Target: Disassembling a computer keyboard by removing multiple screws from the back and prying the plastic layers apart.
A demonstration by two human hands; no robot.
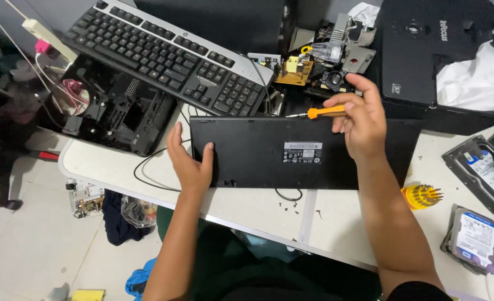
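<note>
On the white table (336, 223), a flat black plastic keyboard (263, 153) is lying underside up, the left hand (191, 161) pressing open-palmed on its end, the right hand (361, 114) pinching an orange-handled screwdriver (319, 112) over its far edge.

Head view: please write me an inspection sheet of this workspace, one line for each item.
Surface: white table, loose small screws near its front edge.
Job's things: black keyboard lying face down; orange screwdriver.
Clutter: second keyboard, hard drives, circuit board, yellow bit holder.
Hands: left hand steadies the upturned keyboard; right hand holds the screwdriver.
Cables: black cable loops off the table edge.
Surroundings: tiled floor with scattered items.
</note>
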